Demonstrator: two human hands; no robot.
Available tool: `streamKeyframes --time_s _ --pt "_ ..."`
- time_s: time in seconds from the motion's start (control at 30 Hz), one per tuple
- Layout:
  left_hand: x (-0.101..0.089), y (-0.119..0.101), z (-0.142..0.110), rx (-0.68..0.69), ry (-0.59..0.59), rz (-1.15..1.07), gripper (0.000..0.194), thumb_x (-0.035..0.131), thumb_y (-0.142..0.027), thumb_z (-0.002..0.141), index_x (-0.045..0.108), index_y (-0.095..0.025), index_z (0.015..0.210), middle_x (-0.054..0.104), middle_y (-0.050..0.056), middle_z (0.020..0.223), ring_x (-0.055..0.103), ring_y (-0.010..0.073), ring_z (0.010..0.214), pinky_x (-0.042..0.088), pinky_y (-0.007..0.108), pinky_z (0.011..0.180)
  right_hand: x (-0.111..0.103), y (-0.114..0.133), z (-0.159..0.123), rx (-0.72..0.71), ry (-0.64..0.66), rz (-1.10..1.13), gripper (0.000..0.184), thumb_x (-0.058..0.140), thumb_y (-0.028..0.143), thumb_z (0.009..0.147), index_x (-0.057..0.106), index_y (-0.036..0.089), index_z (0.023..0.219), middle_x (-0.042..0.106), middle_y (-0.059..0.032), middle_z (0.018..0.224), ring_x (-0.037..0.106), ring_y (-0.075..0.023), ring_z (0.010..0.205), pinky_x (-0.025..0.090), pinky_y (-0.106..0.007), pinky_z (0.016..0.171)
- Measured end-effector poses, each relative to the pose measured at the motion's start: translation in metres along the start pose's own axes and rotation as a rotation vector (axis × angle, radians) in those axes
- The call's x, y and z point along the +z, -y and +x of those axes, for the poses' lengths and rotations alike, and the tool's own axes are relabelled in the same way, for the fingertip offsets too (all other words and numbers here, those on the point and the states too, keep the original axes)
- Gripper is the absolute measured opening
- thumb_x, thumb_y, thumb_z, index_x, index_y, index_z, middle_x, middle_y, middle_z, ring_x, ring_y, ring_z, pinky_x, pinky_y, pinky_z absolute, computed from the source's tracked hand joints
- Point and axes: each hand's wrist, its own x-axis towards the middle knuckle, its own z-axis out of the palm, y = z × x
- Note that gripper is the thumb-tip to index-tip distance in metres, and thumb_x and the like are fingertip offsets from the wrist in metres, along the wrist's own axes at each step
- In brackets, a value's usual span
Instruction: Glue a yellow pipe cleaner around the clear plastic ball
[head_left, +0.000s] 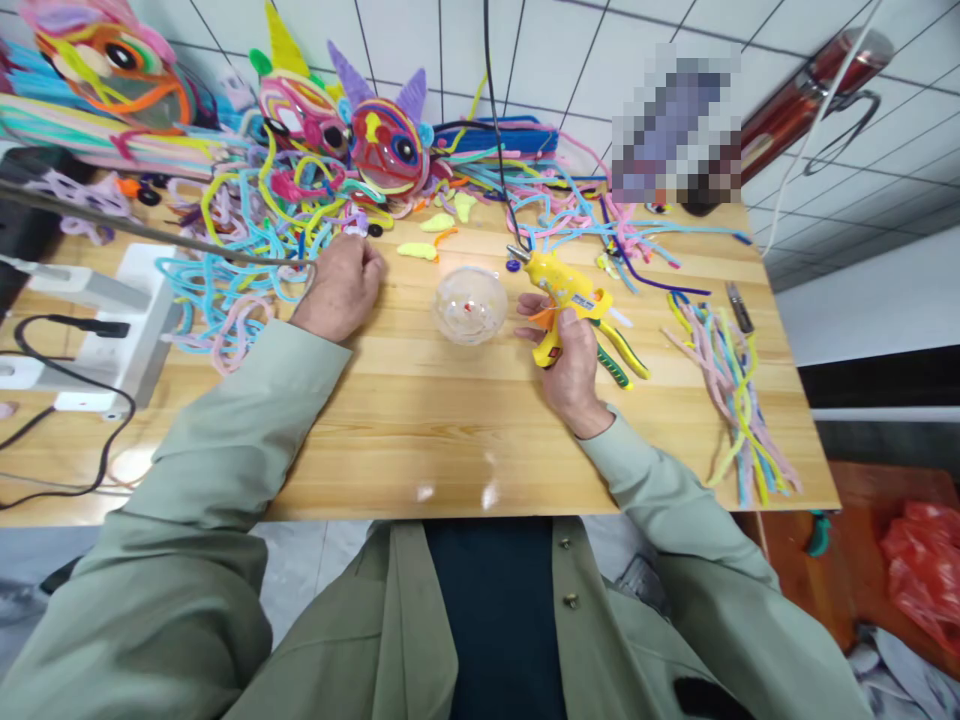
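A yellow hot glue gun [564, 290] is gripped in my right hand [576, 365], its nozzle pointing up and to the left. Behind it, on the table, lie pliers [621, 350] with green and yellow handles. My left hand [341, 290] rests at the edge of a heap of pipe cleaners [225, 265], fingers curled; whatever they hold is hidden. Between the hands sits a clear plastic dome [470, 305] with small coloured bits showing through it. Yellow fuzzy pieces [418, 250] and a dark blue ring [513, 265] lie just beyond.
Decorated pipe-cleaner masks [386, 145] stand along the tiled wall. At left is a white power strip [124, 330] with plugs and cables. A pipe-cleaner bundle [739, 400] and a cutter knife [739, 307] lie at right, below a red flask [810, 105]. The gun's black cord hangs from above.
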Motion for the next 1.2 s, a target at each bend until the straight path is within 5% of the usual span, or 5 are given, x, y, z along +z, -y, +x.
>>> streamKeyframes --time_s 0.1,0.27,0.5,0.73,1.2 --pt "-0.004 -0.043 -0.012 0.038 0.018 -0.124 0.06 0.064 -0.087 0.11 0.072 -0.027 0.109 0.077 0.001 0.1 0.07 0.0227 0.09 0.066 0.05 0.091 0.002 0.002 0.0 0.01 -0.008 0.018 0.058 0.082 0.085 0.092 0.084 0.031 0.113 0.089 -0.0096 0.12 0.085 -0.0293 0.117 0.077 -0.041 0.082" --pt "0.004 -0.096 -0.034 0.159 -0.002 -0.241 0.048 0.071 -0.077 0.112 0.078 -0.03 0.108 0.083 0.006 0.117 0.079 0.0283 0.113 0.071 0.05 0.094 0.006 0.0 0.0 0.006 0.016 0.039 0.055 0.082 0.081 0.096 0.084 0.028 0.114 0.088 -0.0099 0.116 0.085 -0.0291 0.115 0.076 -0.038 0.082" --pt "0.011 -0.103 -0.035 0.17 0.05 -0.186 0.032 0.074 -0.063 0.116 0.083 -0.032 0.112 0.083 0.006 0.127 0.079 0.0297 0.121 0.073 0.052 0.101 0.008 -0.007 -0.001 0.02 0.019 0.038 0.056 0.082 0.083 0.095 0.085 0.03 0.113 0.089 -0.0112 0.124 0.085 -0.0324 0.119 0.078 -0.047 0.091" --pt "0.016 -0.113 -0.037 0.223 0.019 -0.188 0.025 0.081 -0.052 0.112 0.087 -0.03 0.103 0.086 0.004 0.115 0.081 0.0279 0.111 0.07 0.046 0.089 0.009 -0.009 -0.004 0.019 0.03 0.049 0.063 0.082 0.088 0.093 0.086 0.029 0.115 0.091 -0.0093 0.124 0.086 -0.0317 0.118 0.078 -0.047 0.092" --pt "0.003 -0.123 -0.041 0.321 0.059 -0.138 0.01 0.081 -0.032 0.107 0.09 -0.033 0.102 0.086 0.003 0.11 0.082 0.0269 0.107 0.065 0.043 0.097 0.008 -0.007 -0.006 0.017 0.071 0.065 0.062 0.08 0.088 0.096 0.085 0.03 0.119 0.094 -0.0068 0.123 0.089 -0.0295 0.117 0.08 -0.043 0.088"
